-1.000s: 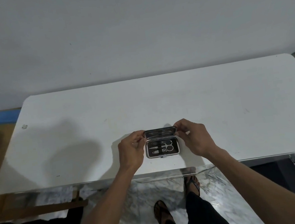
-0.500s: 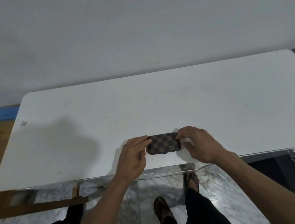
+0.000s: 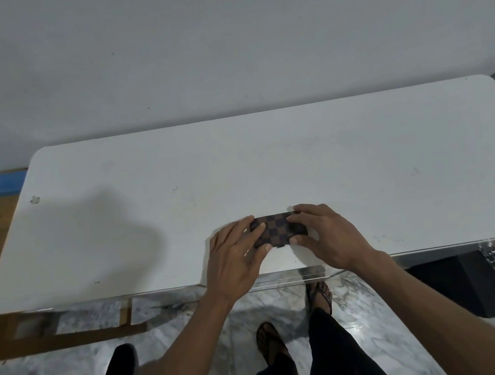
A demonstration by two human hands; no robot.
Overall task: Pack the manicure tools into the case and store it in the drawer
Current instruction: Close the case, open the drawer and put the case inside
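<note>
1. The checkered case (image 3: pixel 279 229) lies shut and flat on the white bench (image 3: pixel 268 165), close to the near edge and roughly midway along it.
2. The left hand (image 3: pixel 236 252) is closed on the case's left end: fingers over the lid, thumb at the near side.
3. The right hand (image 3: pixel 326 233) is closed on the right end in the same way, so each grip holds one short end.
4. The case's long axis runs parallel to the near edge of the bench, straight across between the two hands. Neither hand is nearer; the hold is symmetric.
5. A clear drawer front (image 3: pixel 284 279) seems to show just under the near edge, directly below the case, though its outline is faint.
6. Judgement: packing looks done; storing calls for one hand to free itself and pull the drawer while the other carries the case down and toward the body.
</note>
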